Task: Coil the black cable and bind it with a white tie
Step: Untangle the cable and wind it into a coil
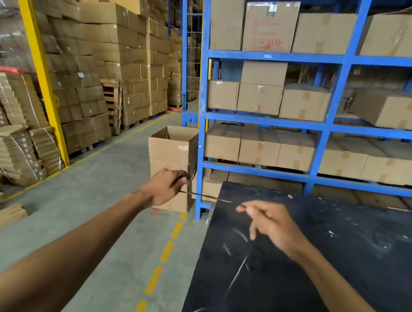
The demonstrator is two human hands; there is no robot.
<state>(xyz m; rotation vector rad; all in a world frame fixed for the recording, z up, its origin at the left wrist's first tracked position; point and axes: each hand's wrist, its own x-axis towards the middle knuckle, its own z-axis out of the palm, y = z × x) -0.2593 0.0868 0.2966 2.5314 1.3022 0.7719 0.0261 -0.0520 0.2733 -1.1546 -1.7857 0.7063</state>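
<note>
A thin black cable (207, 197) is stretched taut between my two hands, just past the near left corner of a black table (342, 265). My left hand (166, 187) is out over the floor, left of the table, fingers closed on one end of the cable. My right hand (271, 227) is above the table top and pinches the cable between thumb and fingers. The rest of the cable lies slack on the table below my right hand, in loose loops trailing toward the near table edge. No white tie shows in this view.
Blue steel shelving (331, 128) full of taped cardboard boxes stands right behind the table. An open cardboard box (171, 151) sits on the floor by the shelf post. Stacked cartons and a yellow post (37, 55) line the left side of the grey aisle.
</note>
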